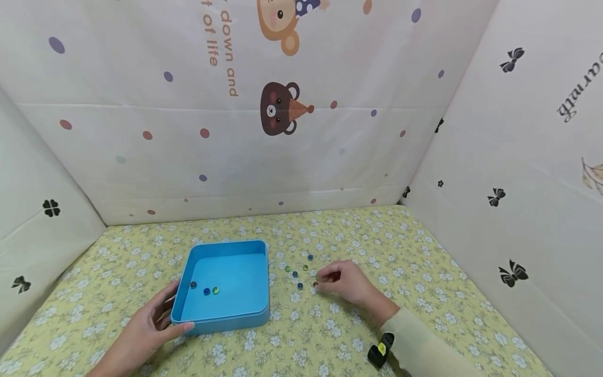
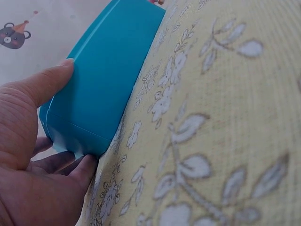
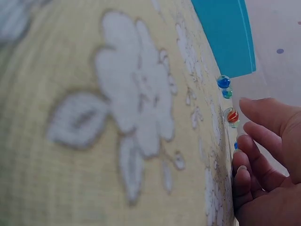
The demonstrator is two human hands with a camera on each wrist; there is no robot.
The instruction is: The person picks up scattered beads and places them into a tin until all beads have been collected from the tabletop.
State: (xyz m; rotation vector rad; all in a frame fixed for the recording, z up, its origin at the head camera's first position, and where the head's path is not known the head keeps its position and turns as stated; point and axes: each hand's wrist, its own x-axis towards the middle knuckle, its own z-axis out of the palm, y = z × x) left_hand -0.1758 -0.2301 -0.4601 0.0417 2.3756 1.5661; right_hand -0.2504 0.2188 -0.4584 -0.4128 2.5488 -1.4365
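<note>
In the head view a square blue box sits on the cloth. My left hand holds its near left corner, thumb on the front wall and fingers bent round the left side. In the left wrist view the thumb presses the blue box near its rim. Inside lie a dark reddish marble, a blue marble and a yellow-green marble. My right hand is low over the cloth, thumb and forefinger apart. A red-orange swirled marble lies right by those fingertips.
Several other marbles lie loose between box and right hand, among them a green marble, a blue marble and another blue marble. A yellow floral cloth covers the surface. Printed white sheets wall it in.
</note>
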